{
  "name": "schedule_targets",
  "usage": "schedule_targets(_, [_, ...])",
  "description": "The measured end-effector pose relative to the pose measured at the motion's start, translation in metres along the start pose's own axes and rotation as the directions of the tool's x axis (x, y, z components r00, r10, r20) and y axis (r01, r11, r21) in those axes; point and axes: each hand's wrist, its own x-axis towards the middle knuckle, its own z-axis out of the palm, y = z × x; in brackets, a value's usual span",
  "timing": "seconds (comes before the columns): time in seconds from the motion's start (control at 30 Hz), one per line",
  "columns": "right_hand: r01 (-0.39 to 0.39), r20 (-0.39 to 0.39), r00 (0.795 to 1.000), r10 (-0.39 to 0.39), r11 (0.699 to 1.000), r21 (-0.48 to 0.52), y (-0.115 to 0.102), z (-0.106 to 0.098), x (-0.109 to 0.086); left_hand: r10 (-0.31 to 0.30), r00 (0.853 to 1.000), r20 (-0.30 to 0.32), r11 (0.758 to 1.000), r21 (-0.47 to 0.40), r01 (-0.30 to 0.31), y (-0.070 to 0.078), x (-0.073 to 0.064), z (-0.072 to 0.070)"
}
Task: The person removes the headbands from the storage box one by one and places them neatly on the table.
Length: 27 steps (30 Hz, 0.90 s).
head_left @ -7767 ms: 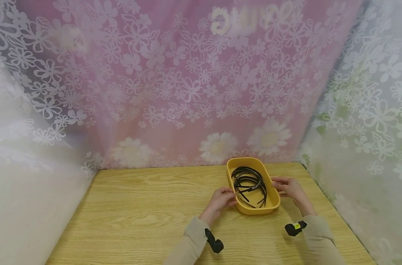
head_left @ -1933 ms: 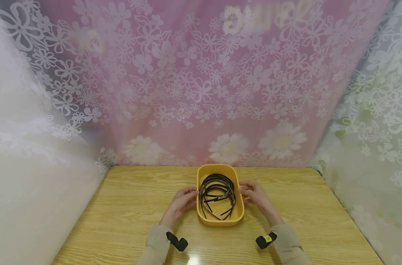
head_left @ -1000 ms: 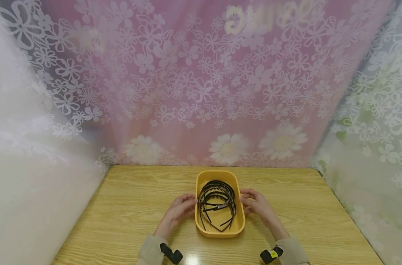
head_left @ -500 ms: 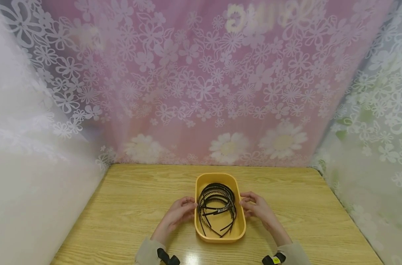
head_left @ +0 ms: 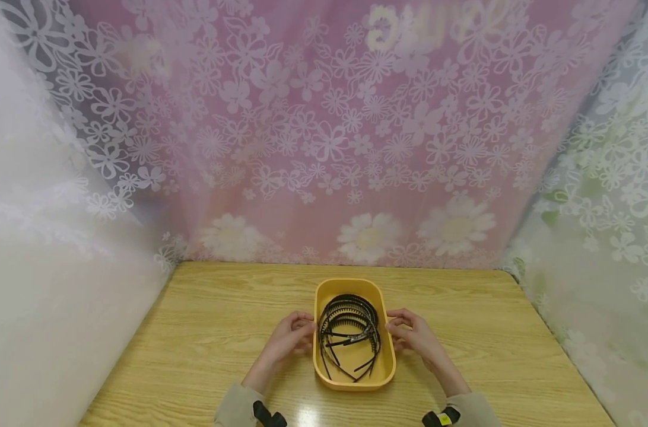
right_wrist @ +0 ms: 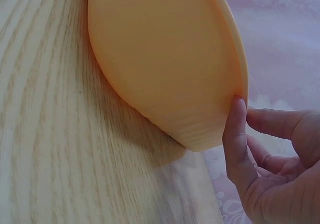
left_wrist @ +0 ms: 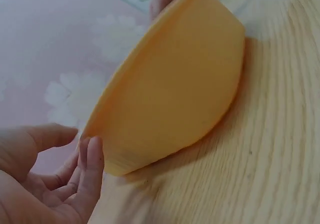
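Writing first: some pale yellow letters [head_left: 383,28] are printed on the pink curtain [head_left: 324,118], way beyond the fingers, but they're too blurry to be made out for sure. A yellow tag [head_left: 444,419] is stuck on the black camera [head_left: 432,420] behind the right hand [head_left: 417,338]; whatever's on it is too tiny to be read. The yellow tub [head_left: 355,386] is parked between that hand and the left hand [head_left: 285,338], on the wood-grain surface [head_left: 222,314]. Its long axis is pointed pretty much straight away from the person, so a long side is faced by each hand. Both sets of fingers are bent and narrow, with the rim lightly held at the tips. Black toothed headbands [head_left: 358,337] are piled inside, between the fingers, curves turned to the far end, tips to the near one.
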Motion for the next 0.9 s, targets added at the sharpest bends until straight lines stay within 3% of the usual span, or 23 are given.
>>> schedule_targets(0.07, [-0.001, 0.001, 1.0, 0.001, 1.0, 0.0, 0.0, 0.0, 0.0, 0.076, 0.997, -0.029, 0.995, 0.067, -0.074, 0.003, 0.001, 0.002])
schedule_targets(0.13, [-0.003, 0.002, 1.0, 0.003, 1.0, 0.001, 0.0, 0.0, 0.0, 0.157, 0.986, -0.059, 0.974, 0.174, -0.145, 0.008, 0.001, 0.005])
schedule_targets(0.23, [-0.004, 0.004, 1.0, 0.004, 1.0, 0.006, 0.0, -0.001, 0.0, 0.27, 0.961, -0.068, 0.897, 0.38, -0.225, 0.015, 0.001, 0.009])
schedule_targets(0.37, [-0.004, 0.007, 1.0, 0.003, 1.0, 0.013, 0.0, -0.001, 0.0, 0.379, 0.926, 0.002, 0.723, 0.624, -0.297, 0.02, 0.0, 0.015])
schedule_targets(0.53, [-0.003, 0.01, 1.0, 0.003, 1.0, 0.018, 0.0, -0.001, 0.0, 0.4, 0.907, 0.131, 0.482, 0.812, -0.33, 0.017, -0.002, 0.024])
schedule_targets(0.63, [-0.005, 0.009, 1.0, 0.005, 1.0, 0.016, -0.001, -0.001, 0.0, 0.4, 0.901, 0.168, 0.383, 0.863, -0.33, 0.013, -0.004, 0.026])
schedule_targets(0.73, [-0.006, 0.013, 1.0, 0.006, 1.0, 0.018, -0.002, -0.001, 0.0, 0.38, 0.907, 0.18, 0.331, 0.89, -0.315, 0.011, -0.005, 0.027])
schedule_targets(0.9, [-0.003, 0.019, 1.0, 0.002, 1.0, 0.027, -0.002, -0.002, 0.0, 0.349, 0.919, 0.186, 0.293, 0.909, -0.295, 0.007, -0.005, 0.026])
